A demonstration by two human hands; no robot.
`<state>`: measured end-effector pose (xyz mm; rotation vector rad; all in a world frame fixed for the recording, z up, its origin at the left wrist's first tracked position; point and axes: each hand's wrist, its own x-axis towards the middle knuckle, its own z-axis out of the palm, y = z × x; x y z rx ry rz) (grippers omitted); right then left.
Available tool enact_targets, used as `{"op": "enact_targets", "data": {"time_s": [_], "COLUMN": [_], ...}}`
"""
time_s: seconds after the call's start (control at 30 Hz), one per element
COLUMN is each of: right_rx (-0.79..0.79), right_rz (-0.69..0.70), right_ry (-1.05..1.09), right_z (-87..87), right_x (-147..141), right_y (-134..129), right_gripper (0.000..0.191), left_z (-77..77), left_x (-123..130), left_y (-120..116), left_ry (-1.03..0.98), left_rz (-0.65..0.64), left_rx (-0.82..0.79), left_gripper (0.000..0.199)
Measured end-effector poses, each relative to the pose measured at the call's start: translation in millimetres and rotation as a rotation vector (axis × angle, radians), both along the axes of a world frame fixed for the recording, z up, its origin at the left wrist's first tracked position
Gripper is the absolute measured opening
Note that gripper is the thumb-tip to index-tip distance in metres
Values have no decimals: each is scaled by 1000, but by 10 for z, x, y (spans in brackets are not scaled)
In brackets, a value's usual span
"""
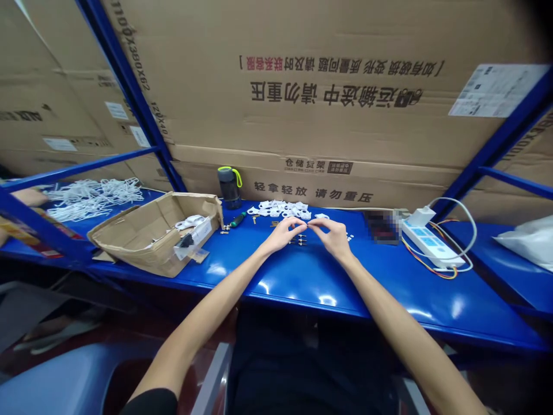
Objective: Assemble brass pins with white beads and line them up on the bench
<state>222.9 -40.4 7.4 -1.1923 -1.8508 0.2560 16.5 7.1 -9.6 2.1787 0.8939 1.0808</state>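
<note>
Blue steel shelf (389,297) under the cameras, and the action is dead centre! Left hand (280,235) and right hand (333,238) arch in toward each other, thumbs and fingers pinched, fingertips almost meeting above the shelf. Is anything caught in that pinch? Too small to tell from up here, so no call on either grip. This is close finger work, right over the small parts.

Directly below, between the hands, sits a short cluster of dark pins (298,240). Just beyond the fingertips, a heap of white plastic clips (280,208) spreads along the shelf, with small brass-coloured bits (254,219) off to its left and tiny white pieces (348,236) beside the right hand.

Further left, a green-handled tool (238,219) lies by an open cardboard box (155,242) holding more white parts, and a dark water bottle (228,187) with a yellow loop stands behind. Out to the right, a white power strip (432,245) trails its cables. Far left, a bundle of white cords (93,199) lies near another person's forearm (26,197), and big cartons (302,98) wall off the back.
</note>
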Motion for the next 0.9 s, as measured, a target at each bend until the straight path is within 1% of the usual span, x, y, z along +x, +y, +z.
{"op": "enact_targets", "data": {"time_s": [0.2, 0.3, 0.43, 0.53, 0.7, 0.9], "right_rx": [-28, -30, 2, 2, -20, -80], "right_rz": [57, 68, 123, 151, 132, 133], "right_ry": [180, 264, 398, 429, 431, 490], "right_z": [-12, -29, -62, -73, -58, -89], "right_x": [-28, -49, -59, -61, -60, -18], "right_y": [-16, -12, 13, 23, 18, 72], "right_gripper": [25, 27, 28, 28, 31, 35], "left_z": [59, 70, 73, 83, 118, 139], "left_x": [6, -3, -8, -7, -14, -42], "left_y": [-80, -96, -99, -103, -120, -121], "left_ry": [-45, -77, -76, -75, -88, -106], "left_rz": [78, 90, 87, 92, 105, 173], "left_rx": [123, 178, 231, 233, 217, 222], "left_gripper": [27, 25, 24, 23, 18, 16]}}
